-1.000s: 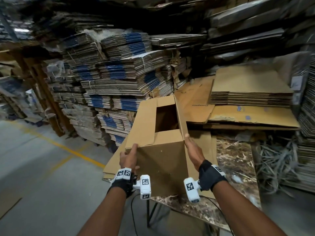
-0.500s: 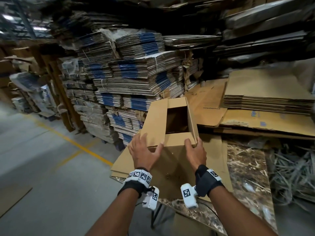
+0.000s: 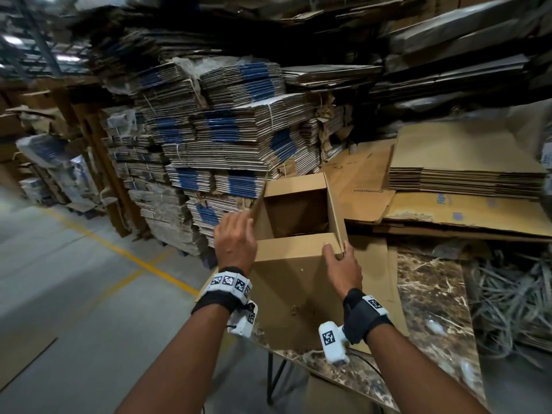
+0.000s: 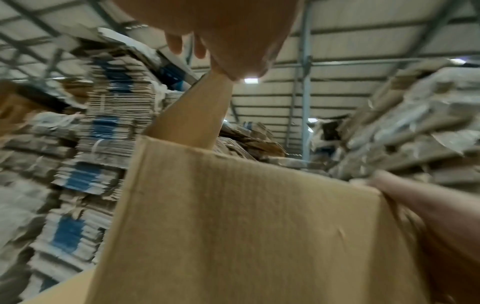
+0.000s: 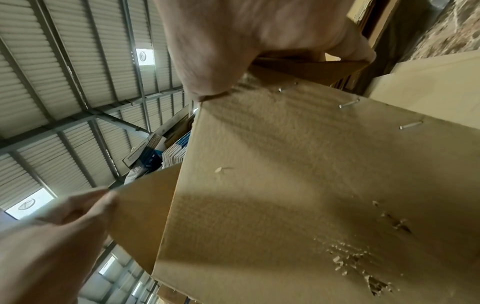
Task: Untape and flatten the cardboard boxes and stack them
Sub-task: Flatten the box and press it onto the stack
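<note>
A brown cardboard box stands upright on the marble-topped table, its top open. My left hand pinches the left top flap, which stands up; the left wrist view shows the same flap held at its tip. My right hand grips the right flap at the box's near right corner, thumb on the near flap. In the right wrist view the box wall carries staples and torn spots. A stack of flattened boxes lies at the back right.
Tall bundles of tied flattened cartons with blue print rise behind the box. Loose flat sheets lie under the stack. A heap of strapping strips fills the right. Grey floor with a yellow line spreads left.
My left hand moved from the near flap to the left flap and raised it upright. The right hand shifted to the right corner. The view has come closer to the box.
</note>
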`<action>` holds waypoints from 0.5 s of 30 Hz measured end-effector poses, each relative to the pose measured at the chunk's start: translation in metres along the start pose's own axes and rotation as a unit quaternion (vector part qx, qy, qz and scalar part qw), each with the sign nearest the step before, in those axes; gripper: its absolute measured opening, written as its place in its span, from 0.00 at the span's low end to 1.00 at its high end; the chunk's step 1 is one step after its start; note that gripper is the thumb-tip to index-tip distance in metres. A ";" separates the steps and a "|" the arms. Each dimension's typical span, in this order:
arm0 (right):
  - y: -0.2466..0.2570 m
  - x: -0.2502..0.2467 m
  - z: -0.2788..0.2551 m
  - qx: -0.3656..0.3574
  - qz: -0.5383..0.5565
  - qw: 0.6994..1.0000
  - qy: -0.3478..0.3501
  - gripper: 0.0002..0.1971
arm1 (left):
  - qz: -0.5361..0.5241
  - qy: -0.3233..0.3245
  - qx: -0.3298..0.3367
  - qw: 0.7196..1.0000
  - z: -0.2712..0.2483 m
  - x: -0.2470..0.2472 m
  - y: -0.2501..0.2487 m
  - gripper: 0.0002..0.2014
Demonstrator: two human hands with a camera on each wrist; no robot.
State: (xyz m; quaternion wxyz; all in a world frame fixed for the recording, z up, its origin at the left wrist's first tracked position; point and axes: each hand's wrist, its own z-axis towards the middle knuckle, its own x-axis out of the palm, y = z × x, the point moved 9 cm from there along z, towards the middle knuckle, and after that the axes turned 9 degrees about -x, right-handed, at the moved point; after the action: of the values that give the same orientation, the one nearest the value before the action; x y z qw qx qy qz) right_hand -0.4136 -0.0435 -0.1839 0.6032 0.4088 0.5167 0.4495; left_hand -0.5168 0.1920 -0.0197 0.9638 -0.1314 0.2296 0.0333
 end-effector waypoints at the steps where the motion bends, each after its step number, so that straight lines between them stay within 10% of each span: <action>1: 0.001 -0.001 -0.001 -0.001 -0.001 1.000 0.002 0.48 | 0.016 0.007 -0.065 0.998 0.005 -0.002 0.021 0.17; 4: 0.002 -0.003 -0.003 -0.002 0.000 1.000 0.006 0.43 | 0.177 0.093 -0.241 0.950 0.002 0.004 0.085 0.31; 6: 0.001 -0.002 -0.003 0.003 0.006 1.000 0.007 0.40 | 0.239 0.228 -0.228 0.916 -0.015 0.028 0.101 0.24; 9: 0.001 0.000 -0.001 0.002 0.029 1.000 0.011 0.37 | 0.057 0.414 -0.262 0.870 -0.064 0.073 0.098 0.27; 15: -0.008 -0.001 -0.005 0.057 0.047 0.995 0.067 0.49 | 0.025 0.427 -0.356 0.831 -0.064 0.087 0.103 0.34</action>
State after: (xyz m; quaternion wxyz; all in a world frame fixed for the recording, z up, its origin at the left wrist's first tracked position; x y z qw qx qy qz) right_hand -0.4175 -0.0465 -0.1923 0.5215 0.4352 0.5607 0.4735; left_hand -0.4799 0.2749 -0.1384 0.6550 -0.4610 0.5937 0.0771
